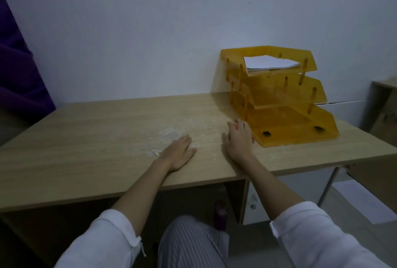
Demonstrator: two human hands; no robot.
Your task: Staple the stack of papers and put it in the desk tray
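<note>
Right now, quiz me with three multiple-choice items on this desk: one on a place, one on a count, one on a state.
1. Where does the stack of papers lie?
A. top tier
B. middle tier
C. on the desk

2. How many tiers has the yellow desk tray?
A. two
B. three
C. four

3. How is the left hand?
A. holding paper
B. flat on the desk, empty
C. raised

Key: 1 A, white sheets sit in the uppermost tier. 2 B, three stacked shelves show. 3 B, its palm is down on the wood, nothing in it.
</note>
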